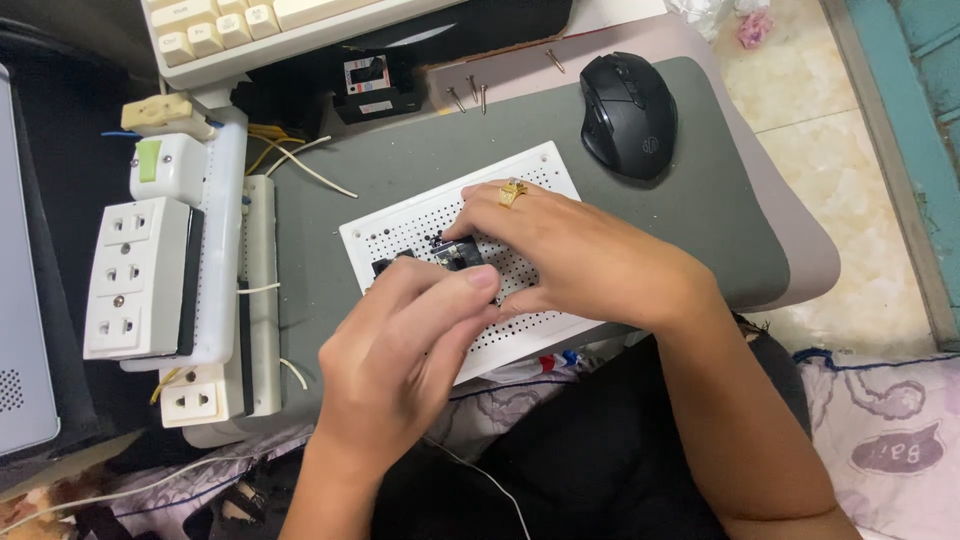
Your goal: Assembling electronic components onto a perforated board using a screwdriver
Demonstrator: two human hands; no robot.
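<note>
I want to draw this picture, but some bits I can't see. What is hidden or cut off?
Head view:
- The small black part on the white perforated board: mostly covered by the left hand and right hand; its shape is unclear.
- The board's middle: hidden under both hands.
- The keyboard: cut off by the top edge.
- The fingertips' grip: too small to tell.

A white breadboard (520, 175) dotted with rows of small holes lies flat and slightly askew on the grey worktop (400, 165), with a small black part (458, 255) seated near its middle, pinched between fingertips of both hands.
</note>
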